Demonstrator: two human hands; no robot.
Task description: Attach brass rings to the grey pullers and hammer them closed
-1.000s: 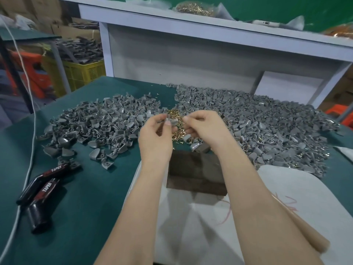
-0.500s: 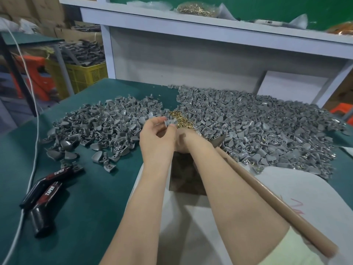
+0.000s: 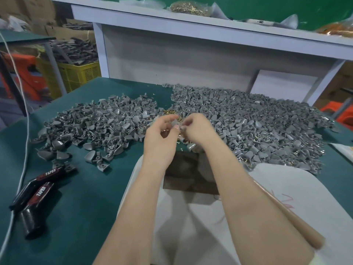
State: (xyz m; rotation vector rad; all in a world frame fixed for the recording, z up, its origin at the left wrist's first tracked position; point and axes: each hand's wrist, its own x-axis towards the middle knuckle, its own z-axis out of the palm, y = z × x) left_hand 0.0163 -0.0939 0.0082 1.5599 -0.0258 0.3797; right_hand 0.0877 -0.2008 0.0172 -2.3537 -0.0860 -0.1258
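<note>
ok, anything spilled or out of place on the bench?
Minor only. What looks like one brass ring lies loose on the green table, away from the small ring heap. A few more sit at the near edge of the right puller pile. Nothing looks damaged.

Even indoor light, soft shadows, motion-blurred hands point(image 3: 179, 129), wide-angle edge distortion

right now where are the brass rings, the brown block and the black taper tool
brass rings point(image 3: 169, 111): head view, far edge of the small gold heap
brown block point(image 3: 183, 176): head view, middle of its top face
black taper tool point(image 3: 42, 190): head view, its red label
</note>
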